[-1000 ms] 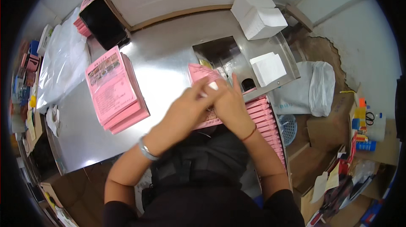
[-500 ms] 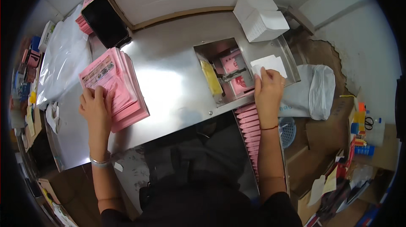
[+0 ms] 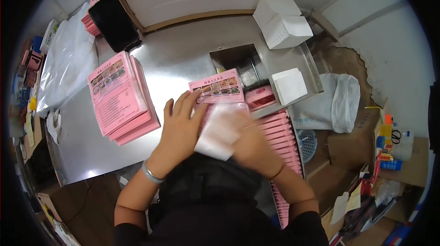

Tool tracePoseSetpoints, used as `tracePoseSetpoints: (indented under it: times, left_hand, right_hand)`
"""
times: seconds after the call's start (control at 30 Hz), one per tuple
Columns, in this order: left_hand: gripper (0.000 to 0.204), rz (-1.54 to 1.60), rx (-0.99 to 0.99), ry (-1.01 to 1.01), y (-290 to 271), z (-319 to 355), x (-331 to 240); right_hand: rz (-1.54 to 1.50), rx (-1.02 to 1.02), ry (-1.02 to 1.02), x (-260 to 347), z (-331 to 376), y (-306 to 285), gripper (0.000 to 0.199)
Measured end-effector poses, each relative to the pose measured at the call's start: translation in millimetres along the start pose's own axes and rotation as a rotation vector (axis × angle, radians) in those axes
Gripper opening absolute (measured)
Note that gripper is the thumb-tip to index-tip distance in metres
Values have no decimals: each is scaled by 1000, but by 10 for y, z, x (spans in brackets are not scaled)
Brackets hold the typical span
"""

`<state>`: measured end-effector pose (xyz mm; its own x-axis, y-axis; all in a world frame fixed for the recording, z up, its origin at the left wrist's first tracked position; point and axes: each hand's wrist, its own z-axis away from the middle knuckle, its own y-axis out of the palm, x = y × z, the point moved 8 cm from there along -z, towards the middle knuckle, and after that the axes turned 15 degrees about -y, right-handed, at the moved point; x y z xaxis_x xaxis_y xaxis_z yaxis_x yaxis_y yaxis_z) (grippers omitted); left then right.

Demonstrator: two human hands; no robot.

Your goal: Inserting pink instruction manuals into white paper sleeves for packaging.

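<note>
A pink printed packet point(image 3: 217, 85) with rows of small food pictures lies at the table's front edge. My left hand point(image 3: 176, 129) grips its left side, thumb and fingers around the edge. Over the packet's lower part is a folded white napkin point(image 3: 217, 133), smeared by motion. My right hand point(image 3: 259, 147), also blurred, holds that napkin from the right. To the left rests a thick stack of pink packets point(image 3: 120, 97), which neither hand touches.
A sunken tray point(image 3: 238, 62) is set into the metal table point(image 3: 75, 154). A small napkin pile point(image 3: 289, 85) lies right of it, before a taller white napkin stack point(image 3: 286, 26). Pink packets stand in a row point(image 3: 282, 147) below. A black phone point(image 3: 113, 21) sits back left.
My left hand left the pink stack and moved right, now gripping one packet at the front edge. My right hand came left from the small napkin pile with a white napkin.
</note>
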<state>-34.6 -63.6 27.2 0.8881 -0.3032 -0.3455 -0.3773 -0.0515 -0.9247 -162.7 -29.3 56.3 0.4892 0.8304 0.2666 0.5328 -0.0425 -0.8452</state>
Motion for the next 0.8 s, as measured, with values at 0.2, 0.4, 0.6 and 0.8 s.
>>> tracePoseSetpoints:
  times: [0.2, 0.4, 0.6, 0.8]
  left_hand:
    - [35, 154, 41, -130, -50, -20, 16]
    - [49, -109, -63, -158, -129, -218, -23]
    - [63, -210, 84, 54, 54, -551, -323]
    - [49, 46, 98, -64, 34, -40, -263]
  right_hand:
    - [164, 20, 74, -327, -381, 347, 36]
    - [324, -396, 319, -884, 371, -550, 23]
    - [635, -227, 518, -1137, 611, -451, 26]
    - [331, -214, 495, -1349, 762, -633, 34]
